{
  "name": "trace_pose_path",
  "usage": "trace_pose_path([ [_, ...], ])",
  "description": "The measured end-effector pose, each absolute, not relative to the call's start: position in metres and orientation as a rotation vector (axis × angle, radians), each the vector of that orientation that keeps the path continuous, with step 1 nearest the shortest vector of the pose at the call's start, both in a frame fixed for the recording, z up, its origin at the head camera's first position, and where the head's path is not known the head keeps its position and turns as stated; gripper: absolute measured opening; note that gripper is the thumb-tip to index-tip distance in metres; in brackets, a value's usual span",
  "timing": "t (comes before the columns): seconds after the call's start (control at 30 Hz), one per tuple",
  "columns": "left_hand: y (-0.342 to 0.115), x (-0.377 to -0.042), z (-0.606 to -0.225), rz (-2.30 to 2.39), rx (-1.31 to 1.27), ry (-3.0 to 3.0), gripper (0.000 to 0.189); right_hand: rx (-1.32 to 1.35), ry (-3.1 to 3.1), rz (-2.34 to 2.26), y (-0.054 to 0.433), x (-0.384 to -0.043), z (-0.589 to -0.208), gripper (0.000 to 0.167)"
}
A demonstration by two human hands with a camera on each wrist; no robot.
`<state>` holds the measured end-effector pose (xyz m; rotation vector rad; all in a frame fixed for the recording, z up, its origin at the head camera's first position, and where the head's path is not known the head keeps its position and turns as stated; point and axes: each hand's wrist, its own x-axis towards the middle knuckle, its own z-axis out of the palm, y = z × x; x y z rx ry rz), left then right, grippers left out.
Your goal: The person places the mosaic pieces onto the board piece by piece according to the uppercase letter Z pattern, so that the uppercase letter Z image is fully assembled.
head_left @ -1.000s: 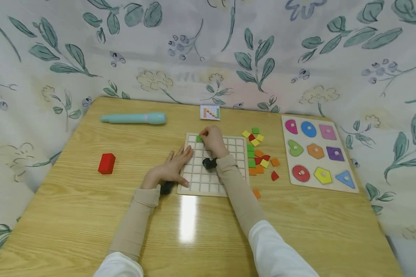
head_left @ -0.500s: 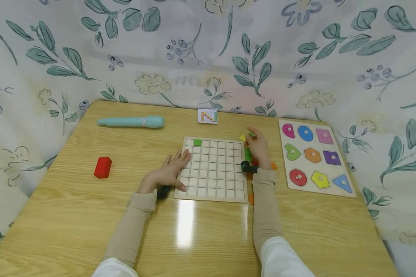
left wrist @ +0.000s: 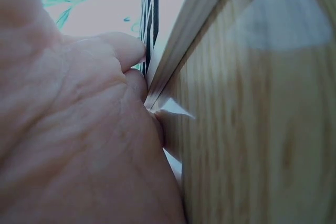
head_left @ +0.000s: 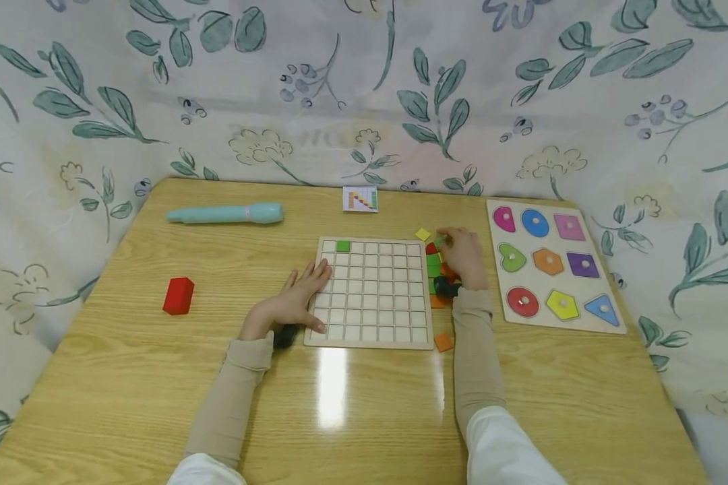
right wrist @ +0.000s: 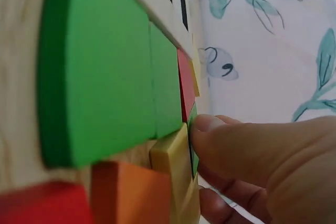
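Note:
A wooden grid board [head_left: 378, 294] lies mid-table with one green tile [head_left: 342, 246] set in its top row. My left hand [head_left: 288, 304] rests spread over the board's left edge, fingertips and thumb on the rim; the left wrist view shows its palm [left wrist: 79, 114] beside that edge. To the right of the board, my right hand [head_left: 464, 257] pinches a small green square tile [right wrist: 193, 148] between thumb and fingers at the top of the tile pile. Around it lie more green tiles [right wrist: 113, 72], a red piece [right wrist: 186, 85], a yellow tile [right wrist: 176, 156] and an orange tile [right wrist: 134, 192].
A colour pattern card [head_left: 360, 200] lies behind the board. At the right is a shape puzzle board [head_left: 536, 313]. A turquoise pen-shaped object [head_left: 224, 214] and a red block [head_left: 178, 296] lie at the left. One orange tile [head_left: 443, 342] sits near the board's lower right corner.
My right hand has left a green tile in the board's top row and moved right to the pile, where it now pinches another green tile. The left hand has stayed on the board's edge.

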<state>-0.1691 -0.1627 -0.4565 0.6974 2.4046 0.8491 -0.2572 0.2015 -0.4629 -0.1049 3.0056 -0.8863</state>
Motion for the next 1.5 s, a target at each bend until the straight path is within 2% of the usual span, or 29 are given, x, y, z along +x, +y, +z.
trace_pose_path([
  [0.23,-0.161,-0.169,-0.452,0.865,0.695,2.395,0.119,0.008,2.946,-0.862,0.199,-0.252,-0.456,0.042],
  [0.37,-0.161,-0.169,-0.451,0.874,0.694,2.392,0.12,0.045,2.929,-0.834,0.195,-0.248,-0.451,0.035],
  [0.47,-0.161,-0.169,-0.452,0.87,0.692,2.391,0.12,0.031,2.906,-0.817,0.194,-0.245,-0.45,0.03],
  [0.73,-0.162,-0.168,-0.454,0.864,0.705,2.403,0.12,-0.106,2.805,-0.837,0.205,-0.239,-0.442,0.039],
  [1.03,-0.163,-0.169,-0.454,0.881,0.706,2.391,0.12,-0.025,2.744,-0.86,0.204,-0.24,-0.443,0.023],
  [1.3,-0.161,-0.169,-0.458,0.869,0.711,2.395,0.119,-0.002,2.732,-0.829,0.207,-0.234,-0.44,0.04],
  [1.4,-0.161,-0.169,-0.457,0.877,0.703,2.389,0.119,0.04,2.742,-0.811,0.206,-0.232,-0.44,0.038],
  [1.5,-0.162,-0.168,-0.456,0.881,0.697,2.385,0.119,0.095,2.793,-0.831,0.204,-0.231,-0.443,0.026],
])
